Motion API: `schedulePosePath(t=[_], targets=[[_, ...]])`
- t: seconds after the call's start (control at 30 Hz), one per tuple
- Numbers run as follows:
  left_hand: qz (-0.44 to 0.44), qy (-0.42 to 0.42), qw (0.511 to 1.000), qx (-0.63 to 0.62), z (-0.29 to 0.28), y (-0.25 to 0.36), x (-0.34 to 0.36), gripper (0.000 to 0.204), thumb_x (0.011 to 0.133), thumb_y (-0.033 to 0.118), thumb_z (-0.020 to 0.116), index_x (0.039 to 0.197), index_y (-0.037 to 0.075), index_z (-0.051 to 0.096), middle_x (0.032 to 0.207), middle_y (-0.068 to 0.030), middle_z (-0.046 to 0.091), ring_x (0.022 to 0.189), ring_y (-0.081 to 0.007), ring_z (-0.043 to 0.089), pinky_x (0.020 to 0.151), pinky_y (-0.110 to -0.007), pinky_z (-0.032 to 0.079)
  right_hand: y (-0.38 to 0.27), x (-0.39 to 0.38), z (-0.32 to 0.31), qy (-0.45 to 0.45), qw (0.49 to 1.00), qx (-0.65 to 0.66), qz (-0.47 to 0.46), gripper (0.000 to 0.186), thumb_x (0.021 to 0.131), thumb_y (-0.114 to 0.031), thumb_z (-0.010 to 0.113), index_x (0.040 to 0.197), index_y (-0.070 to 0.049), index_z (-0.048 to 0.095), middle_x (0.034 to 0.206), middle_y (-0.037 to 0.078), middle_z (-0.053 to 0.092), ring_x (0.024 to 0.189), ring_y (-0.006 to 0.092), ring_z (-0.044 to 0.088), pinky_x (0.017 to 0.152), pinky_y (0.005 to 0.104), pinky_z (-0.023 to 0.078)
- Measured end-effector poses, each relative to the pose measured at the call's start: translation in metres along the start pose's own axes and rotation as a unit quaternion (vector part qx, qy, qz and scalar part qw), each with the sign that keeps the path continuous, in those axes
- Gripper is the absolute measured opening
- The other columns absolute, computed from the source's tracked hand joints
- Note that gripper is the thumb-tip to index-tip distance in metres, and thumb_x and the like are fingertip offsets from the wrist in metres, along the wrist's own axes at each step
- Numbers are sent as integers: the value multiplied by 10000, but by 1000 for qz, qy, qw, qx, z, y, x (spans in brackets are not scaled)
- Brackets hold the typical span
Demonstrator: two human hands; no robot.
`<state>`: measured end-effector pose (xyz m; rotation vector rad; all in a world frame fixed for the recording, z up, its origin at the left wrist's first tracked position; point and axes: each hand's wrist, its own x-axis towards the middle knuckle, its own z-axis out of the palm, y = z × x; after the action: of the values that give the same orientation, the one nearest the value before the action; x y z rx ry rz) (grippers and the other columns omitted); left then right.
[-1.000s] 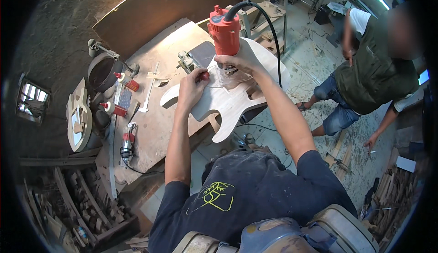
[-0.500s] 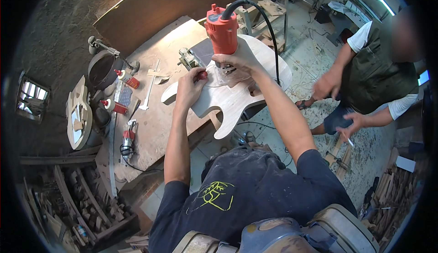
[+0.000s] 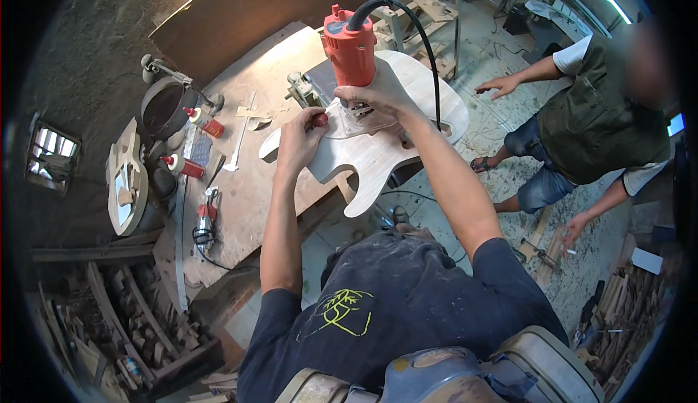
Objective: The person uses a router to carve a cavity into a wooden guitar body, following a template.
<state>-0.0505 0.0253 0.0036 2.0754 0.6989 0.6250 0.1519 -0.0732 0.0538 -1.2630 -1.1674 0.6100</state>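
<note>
A pale wooden guitar body (image 3: pixel 427 109) lies on the workbench (image 3: pixel 243 210), partly over its right edge. A red router (image 3: pixel 349 53) with a black cord stands upright on a clear base upon the body. My right hand (image 3: pixel 378 96) is wrapped round the lower part of the router. My left hand (image 3: pixel 304 128) grips a round red knob (image 3: pixel 321 120) just left of the router, low over the body. Part of a clamp or metal fitting (image 3: pixel 297 87) shows behind the body.
On the bench's left are red-capped glue bottles (image 3: pixel 206 122), a small power tool (image 3: pixel 205 225) and a lamp (image 3: pixel 158 67); another guitar body (image 3: pixel 126 185) is farther left. A co-worker (image 3: pixel 607 119) stands at the right, hands low. Wood offcuts (image 3: pixel 134 319) are piled lower left; wooden racks (image 3: pixel 436 21) stand behind.
The router and both my hands have shifted slightly away from me and left, with the guitar body shifting a little too. The co-worker's arms moved, one now reaching out toward the body.
</note>
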Motion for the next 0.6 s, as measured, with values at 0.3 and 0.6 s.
schedulePosePath(t=[0.3, 0.6], targets=[[-11, 3, 1000, 0, -4, -1, -6, 322, 878, 18, 725, 1198, -12, 696, 1027, -96, 756, 991, -145, 725, 900, -294, 550, -9, -3, 5, -24, 999, 21, 17, 527, 728, -250, 897, 1122, -33, 623, 977, 32, 675, 874, 134, 641, 785, 301, 522], [-15, 1, 1000, -23, -7, -1, -10, 334, 868, -35, 690, 1203, -33, 686, 1031, -91, 741, 980, -149, 716, 911, -285, 548, -11, -3, 11, -27, 999, 40, -6, 385, 751, -254, 873, 966, -30, 646, 814, 18, 663, 694, 108, 644, 634, 266, 529]])
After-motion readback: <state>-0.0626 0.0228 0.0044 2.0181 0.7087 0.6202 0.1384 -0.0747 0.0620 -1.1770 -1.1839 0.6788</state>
